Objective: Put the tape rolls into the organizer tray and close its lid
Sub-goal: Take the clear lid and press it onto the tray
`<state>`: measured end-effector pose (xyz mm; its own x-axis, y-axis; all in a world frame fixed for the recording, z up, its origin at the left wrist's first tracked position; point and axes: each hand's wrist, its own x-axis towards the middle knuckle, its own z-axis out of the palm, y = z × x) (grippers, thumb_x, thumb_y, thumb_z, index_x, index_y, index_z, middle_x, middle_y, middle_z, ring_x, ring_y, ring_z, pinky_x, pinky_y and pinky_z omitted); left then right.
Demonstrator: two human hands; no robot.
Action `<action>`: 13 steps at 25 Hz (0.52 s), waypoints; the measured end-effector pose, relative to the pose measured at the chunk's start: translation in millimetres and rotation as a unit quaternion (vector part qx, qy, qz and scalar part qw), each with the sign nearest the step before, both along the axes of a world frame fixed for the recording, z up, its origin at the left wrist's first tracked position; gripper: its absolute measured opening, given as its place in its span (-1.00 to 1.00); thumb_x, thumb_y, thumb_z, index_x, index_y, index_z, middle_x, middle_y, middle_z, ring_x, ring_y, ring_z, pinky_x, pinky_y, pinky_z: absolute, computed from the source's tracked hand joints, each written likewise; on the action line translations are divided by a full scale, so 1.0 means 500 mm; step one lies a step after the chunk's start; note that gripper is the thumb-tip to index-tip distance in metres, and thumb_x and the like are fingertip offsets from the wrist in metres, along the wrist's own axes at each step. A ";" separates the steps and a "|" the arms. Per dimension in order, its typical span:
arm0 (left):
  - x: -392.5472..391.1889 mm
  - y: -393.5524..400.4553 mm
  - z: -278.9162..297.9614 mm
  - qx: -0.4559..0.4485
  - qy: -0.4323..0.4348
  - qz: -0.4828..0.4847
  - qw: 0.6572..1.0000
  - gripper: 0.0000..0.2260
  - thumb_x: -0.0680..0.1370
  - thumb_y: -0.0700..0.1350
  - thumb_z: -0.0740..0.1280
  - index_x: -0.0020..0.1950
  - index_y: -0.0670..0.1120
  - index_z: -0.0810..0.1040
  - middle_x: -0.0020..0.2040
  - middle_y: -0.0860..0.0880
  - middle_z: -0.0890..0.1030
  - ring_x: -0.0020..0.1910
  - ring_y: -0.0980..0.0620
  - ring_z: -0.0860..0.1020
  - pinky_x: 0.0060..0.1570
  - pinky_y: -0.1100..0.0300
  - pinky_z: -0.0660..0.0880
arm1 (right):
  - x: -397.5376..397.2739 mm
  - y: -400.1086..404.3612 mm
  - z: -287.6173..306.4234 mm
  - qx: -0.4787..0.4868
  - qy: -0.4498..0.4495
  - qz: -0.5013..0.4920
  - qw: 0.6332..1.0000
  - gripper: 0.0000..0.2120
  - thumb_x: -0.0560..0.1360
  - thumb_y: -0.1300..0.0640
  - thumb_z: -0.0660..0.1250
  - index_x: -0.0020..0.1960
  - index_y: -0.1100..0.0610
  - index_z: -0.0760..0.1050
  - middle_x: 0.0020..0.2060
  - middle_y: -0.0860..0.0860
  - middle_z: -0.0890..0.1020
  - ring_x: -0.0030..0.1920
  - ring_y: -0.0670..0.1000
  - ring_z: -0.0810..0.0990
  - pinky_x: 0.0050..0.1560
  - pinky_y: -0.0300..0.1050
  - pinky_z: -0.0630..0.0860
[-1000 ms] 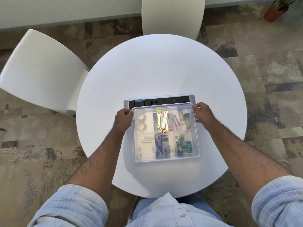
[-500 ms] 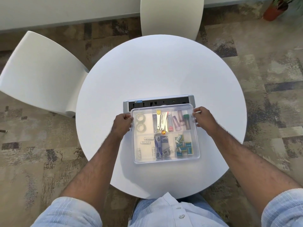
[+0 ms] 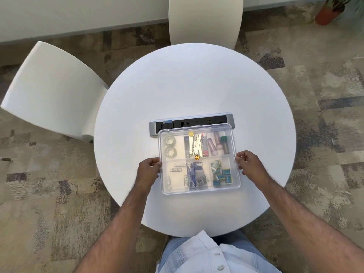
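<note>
Two tape rolls (image 3: 169, 146) lay inside the clear tray (image 3: 226, 191), its lid (image 3: 197, 128) shut over them. Left hand (image 3: 147, 170) and right hand (image 3: 249, 164) gripped the tray's opposite sides on the round table (image 3: 195, 85)

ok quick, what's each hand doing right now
left hand: closed on the left edge of the organizer tray, lid on.
right hand: closed on its right edge.

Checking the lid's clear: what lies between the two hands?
Head view: only the lidded tray lies between left hand and right hand.
</note>
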<state>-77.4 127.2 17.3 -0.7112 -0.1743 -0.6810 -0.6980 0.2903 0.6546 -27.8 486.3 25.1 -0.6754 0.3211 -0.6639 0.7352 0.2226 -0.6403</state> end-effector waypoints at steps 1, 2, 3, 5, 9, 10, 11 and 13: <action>0.001 0.003 0.005 -0.001 0.001 0.004 1.000 -0.86 0.63 -0.21 0.36 -0.05 0.00 0.65 -0.12 -0.04 0.70 -0.15 -0.05 0.63 -0.11 0.08 0.56 | -0.002 0.000 -0.002 0.006 0.000 -0.001 1.000 -0.91 0.61 0.20 0.27 0.06 0.19 0.52 -0.12 0.14 0.62 -0.26 0.02 0.56 -0.25 -0.10 0.46; 0.000 0.004 0.009 -0.004 0.004 0.002 1.000 -0.85 0.63 -0.21 0.36 -0.06 0.02 0.64 -0.13 -0.02 0.69 -0.14 -0.06 0.64 -0.12 0.11 0.55 | -0.004 -0.001 -0.005 0.010 0.000 -0.001 1.000 -0.92 0.61 0.20 0.27 0.05 0.18 0.52 -0.10 0.17 0.63 -0.26 0.03 0.57 -0.24 -0.11 0.47; 0.000 0.005 0.012 -0.009 0.008 -0.002 1.000 -0.84 0.63 -0.21 0.36 -0.07 0.02 0.64 -0.13 -0.01 0.69 -0.12 -0.07 0.64 -0.11 0.12 0.56 | -0.004 -0.001 -0.009 0.017 0.000 0.002 1.000 -0.92 0.61 0.20 0.26 0.05 0.17 0.52 -0.06 0.19 0.64 -0.24 0.04 0.57 -0.22 -0.10 0.47; 0.007 0.006 0.010 -0.031 0.024 -0.022 0.999 -0.89 0.62 -0.20 0.37 0.07 -0.02 0.64 -0.01 -0.05 0.68 0.03 -0.13 0.66 0.03 0.04 0.60 | 0.003 -0.007 -0.015 0.051 0.007 0.030 0.998 -0.88 0.60 0.19 0.26 0.13 0.14 0.49 0.03 0.19 0.62 -0.10 0.09 0.60 -0.11 -0.08 0.46; 0.058 0.029 0.017 -0.201 0.125 -0.208 0.949 -0.37 0.56 -0.07 0.48 0.56 -0.13 0.34 0.53 -0.13 0.37 0.50 -0.14 0.38 0.51 -0.07 0.37 | 0.046 -0.046 -0.009 0.262 0.130 0.228 0.929 -0.40 0.53 0.05 0.41 0.48 0.17 0.27 0.40 0.16 0.39 0.37 0.18 0.39 0.34 0.10 0.38; 0.076 0.040 0.021 -0.231 0.149 -0.261 0.925 -0.23 0.52 0.01 0.52 0.62 -0.14 0.24 0.61 -0.14 0.26 0.58 -0.14 0.27 0.56 -0.07 0.29 | 0.060 -0.059 -0.006 0.300 0.162 0.286 0.895 -0.25 0.50 -0.05 0.44 0.53 0.18 0.19 0.48 0.16 0.31 0.46 0.17 0.30 0.41 0.12 0.31; 0.093 0.053 0.025 -0.247 0.160 -0.308 0.905 -0.10 0.48 0.11 0.54 0.65 -0.15 0.15 0.67 -0.15 0.15 0.64 -0.15 0.16 0.61 -0.07 0.20 | 0.071 -0.072 -0.004 0.321 0.179 0.339 0.866 -0.11 0.47 -0.16 0.44 0.58 0.19 0.10 0.55 0.16 0.21 0.53 0.15 0.19 0.47 0.12 0.23; 0.123 0.078 0.022 -0.262 0.149 -0.378 0.875 0.09 0.43 0.29 0.51 0.69 -0.15 -0.03 0.72 -0.14 -0.06 0.70 -0.16 -0.06 0.67 -0.09 0.01 | 0.091 -0.104 -0.007 0.321 0.174 0.419 0.832 0.06 0.43 -0.34 0.36 0.63 0.17 -0.11 0.63 0.14 -0.04 0.62 0.13 -0.08 0.56 0.11 0.00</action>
<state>-15.6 165.9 28.5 -0.8903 0.1906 -0.4136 0.0027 0.9104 0.4137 17.5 434.2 21.3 -0.9558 -0.1457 -0.2554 -0.0544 0.9412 -0.3335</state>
